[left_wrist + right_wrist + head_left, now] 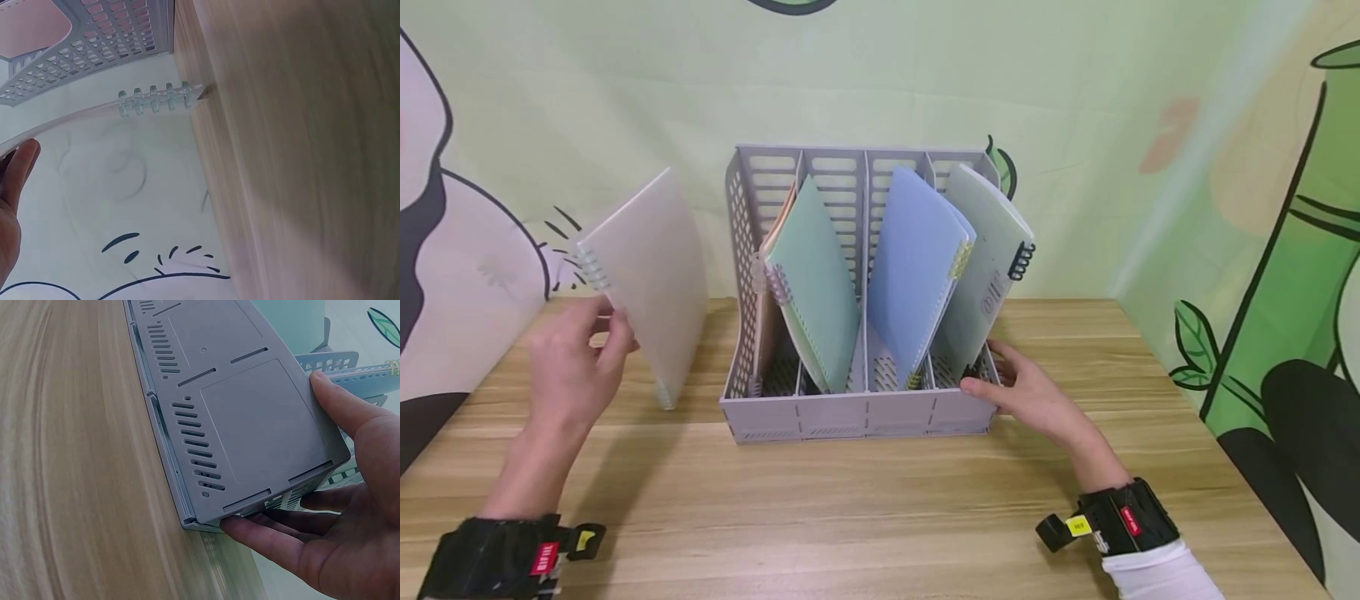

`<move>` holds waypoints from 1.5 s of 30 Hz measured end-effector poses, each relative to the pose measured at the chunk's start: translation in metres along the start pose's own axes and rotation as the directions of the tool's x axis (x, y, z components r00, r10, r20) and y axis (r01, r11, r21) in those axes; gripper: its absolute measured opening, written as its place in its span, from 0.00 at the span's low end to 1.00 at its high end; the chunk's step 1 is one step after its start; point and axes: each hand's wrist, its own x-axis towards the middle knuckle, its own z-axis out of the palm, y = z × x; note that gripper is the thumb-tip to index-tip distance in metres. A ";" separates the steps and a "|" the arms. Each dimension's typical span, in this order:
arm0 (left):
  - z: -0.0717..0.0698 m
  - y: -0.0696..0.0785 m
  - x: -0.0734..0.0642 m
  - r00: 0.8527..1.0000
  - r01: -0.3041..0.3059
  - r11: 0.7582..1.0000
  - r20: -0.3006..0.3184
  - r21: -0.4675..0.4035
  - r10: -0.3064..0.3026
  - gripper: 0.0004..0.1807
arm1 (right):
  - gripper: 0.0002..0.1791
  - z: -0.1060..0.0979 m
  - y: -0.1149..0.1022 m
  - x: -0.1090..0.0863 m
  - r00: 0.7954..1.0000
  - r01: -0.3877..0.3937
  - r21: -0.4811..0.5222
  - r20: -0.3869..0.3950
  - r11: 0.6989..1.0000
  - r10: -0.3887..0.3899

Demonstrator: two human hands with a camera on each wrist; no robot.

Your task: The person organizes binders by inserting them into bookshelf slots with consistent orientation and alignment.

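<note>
My left hand pinches a pale, translucent-covered ring-bound notebook near its spine. The notebook stands upright to the left of a grey file organizer, apart from it, and its lower ring corner is at the table in the left wrist view. At the organizer's front right corner, my right hand grips the wall, thumb on the front rim and fingers round the side. In the organizer's compartments, left to right, stand an orange-toned notebook, a green notebook, a blue notebook and a pale grey-green notebook.
The organizer sits on a wooden table. Behind and beside it hangs a pale green printed cloth that meets the table's back edge. Black straps with small cameras circle both wrists.
</note>
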 end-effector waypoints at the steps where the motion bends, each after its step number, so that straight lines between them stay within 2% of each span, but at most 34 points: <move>1: 0.000 0.001 0.000 1.000 0.013 1.000 0.009 -0.010 -0.012 0.09 | 0.53 0.000 0.000 0.000 1.000 0.000 -0.003 0.000 1.000 0.000; 8: -0.002 0.006 -0.002 0.992 0.122 0.992 0.045 -0.037 -0.120 0.11 | 0.53 0.000 0.000 0.000 1.000 0.004 -0.005 -0.002 1.000 -0.004; 12: -0.004 0.007 -0.002 0.987 0.154 0.988 0.054 -0.034 -0.152 0.11 | 0.53 0.000 -0.001 0.000 1.000 0.005 -0.008 -0.001 1.000 -0.005; 18: -0.004 0.008 -0.002 0.979 0.191 0.981 0.076 -0.032 -0.188 0.13 | 0.53 0.000 -0.002 -0.001 1.000 0.006 -0.002 0.003 1.000 -0.006; 34: -0.005 0.011 -0.004 0.963 0.259 0.966 0.082 -0.021 -0.256 0.14 | 0.53 0.000 -0.001 -0.002 1.000 0.006 0.001 0.003 1.000 -0.006; 39: -0.006 0.013 -0.004 0.951 0.299 0.954 0.070 0.017 -0.300 0.14 | 0.53 0.000 0.000 -0.001 1.000 -0.002 -0.003 -0.001 1.000 0.002; 45: -0.007 0.013 -0.005 0.948 0.313 0.949 0.057 0.024 -0.314 0.15 | 0.53 0.000 0.000 -0.001 1.000 -0.005 -0.003 -0.002 1.000 0.005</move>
